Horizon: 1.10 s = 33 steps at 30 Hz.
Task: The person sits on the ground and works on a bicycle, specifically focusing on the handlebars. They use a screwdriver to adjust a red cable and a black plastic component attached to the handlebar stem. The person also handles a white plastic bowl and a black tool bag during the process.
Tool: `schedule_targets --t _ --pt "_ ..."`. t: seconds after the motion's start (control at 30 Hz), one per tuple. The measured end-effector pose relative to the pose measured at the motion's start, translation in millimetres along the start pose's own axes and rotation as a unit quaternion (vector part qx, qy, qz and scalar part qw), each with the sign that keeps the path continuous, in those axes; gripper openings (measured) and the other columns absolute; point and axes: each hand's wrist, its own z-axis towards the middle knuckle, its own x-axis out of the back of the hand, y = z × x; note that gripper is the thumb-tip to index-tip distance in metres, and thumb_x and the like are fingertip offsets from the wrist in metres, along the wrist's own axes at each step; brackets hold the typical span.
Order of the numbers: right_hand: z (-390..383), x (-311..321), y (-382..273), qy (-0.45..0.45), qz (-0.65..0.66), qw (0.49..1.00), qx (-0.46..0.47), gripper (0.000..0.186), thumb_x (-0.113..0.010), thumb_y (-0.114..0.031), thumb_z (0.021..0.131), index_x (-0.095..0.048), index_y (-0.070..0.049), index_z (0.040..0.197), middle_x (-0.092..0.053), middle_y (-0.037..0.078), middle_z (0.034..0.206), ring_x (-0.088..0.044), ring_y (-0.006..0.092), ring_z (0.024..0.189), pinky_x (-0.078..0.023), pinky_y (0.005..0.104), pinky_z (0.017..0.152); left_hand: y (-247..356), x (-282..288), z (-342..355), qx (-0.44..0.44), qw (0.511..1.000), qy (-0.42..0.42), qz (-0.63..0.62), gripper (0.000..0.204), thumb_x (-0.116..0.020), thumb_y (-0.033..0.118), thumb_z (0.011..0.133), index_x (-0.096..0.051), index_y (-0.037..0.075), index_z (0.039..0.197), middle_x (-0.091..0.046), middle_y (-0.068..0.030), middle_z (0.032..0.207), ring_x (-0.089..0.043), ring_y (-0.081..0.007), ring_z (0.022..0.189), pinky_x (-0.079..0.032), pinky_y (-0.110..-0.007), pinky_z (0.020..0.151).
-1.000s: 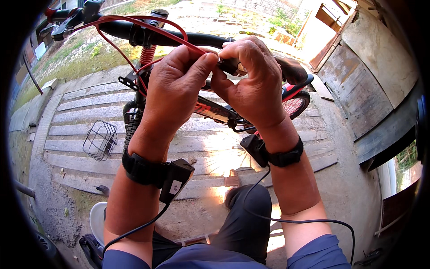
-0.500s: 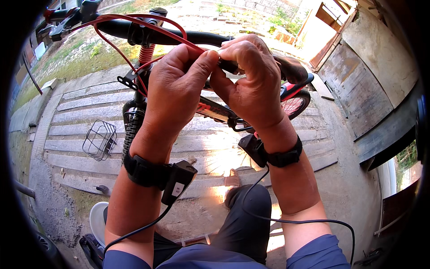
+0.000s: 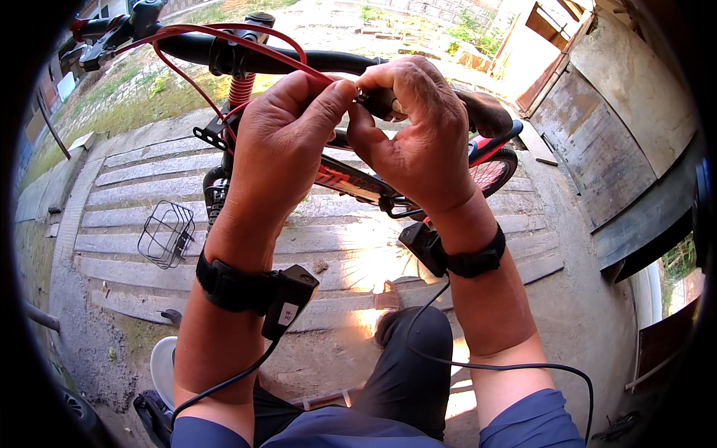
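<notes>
One thin red cable (image 3: 311,70) pinched by fingers of bare left hand (image 3: 282,128) | black, silver-ended fitting (image 3: 384,102) grasped by fingers of right hand (image 3: 420,128)

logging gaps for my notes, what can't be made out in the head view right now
In the head view:
- Where the red cable ends: covered by the left hand.
- Far side of the dark part: behind the right hand.
- Most of the front wheel: behind the left forearm.
</notes>
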Motion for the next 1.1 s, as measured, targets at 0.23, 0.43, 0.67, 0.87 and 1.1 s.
schedule_targets --t 0.23,0.43,0.67,0.87,1.1 --pt "-2 -7 0 0.033 0.014 0.999 0.007 0.025 -0.072 0.004 0.069 -0.059 -0.005 0.088 -0.064 0.011 0.087 -0.064 0.0265 0.081 -0.052 0.0335 0.072 2 -4 0 -0.001 1.0 0.014 -0.003 0.017 -0.063 0.015 0.095 -0.065 -0.001 0.098 -0.067 -0.0016 0.084 -0.057 -0.0039 0.074 -0.048 -0.019 0.066" --pt "-4 -12 -4 0.053 0.002 0.999 0.01 0.024 -0.071 0.002 0.07 -0.056 -0.005 0.087 -0.061 0.012 0.086 -0.062 0.03 0.081 -0.051 0.0372 0.072 2 -6 -2 0.007 0.999 0.031 0.014 0.017 -0.064 0.016 0.095 -0.065 -0.001 0.094 -0.066 -0.001 0.081 -0.057 -0.0033 0.073 -0.049 -0.02 0.063" --pt "-7 -21 -1 0.099 -0.001 0.994 0.043 0.022 -0.069 -0.001 0.07 -0.055 -0.007 0.086 -0.057 0.012 0.082 -0.058 0.0335 0.077 -0.048 0.0417 0.068 2 -7 -2 0.005 0.999 0.038 0.004 0.017 -0.065 0.017 0.095 -0.065 -0.001 0.093 -0.065 -0.0003 0.079 -0.055 -0.0027 0.071 -0.047 -0.019 0.062" --pt "-7 -19 -1 0.091 0.017 0.995 0.03 0.025 -0.071 -0.001 0.069 -0.055 -0.007 0.086 -0.057 0.011 0.082 -0.058 0.0327 0.076 -0.049 0.041 0.067 2 -5 -1 0.015 0.999 0.034 0.006 0.018 -0.065 0.018 0.095 -0.066 0.0 0.094 -0.063 0.002 0.078 -0.052 -0.0021 0.069 -0.043 -0.019 0.06" --pt "-9 -15 1 0.074 0.027 0.997 0.008 0.027 -0.073 -0.001 0.067 -0.055 -0.006 0.088 -0.057 0.011 0.081 -0.059 0.032 0.074 -0.049 0.04 0.066 10 1 1 0.012 0.999 0.044 0.002 0.018 -0.064 0.018 0.095 -0.069 0.002 0.101 -0.062 0.0021 0.078 -0.049 -0.0032 0.067 -0.04 -0.018 0.06"
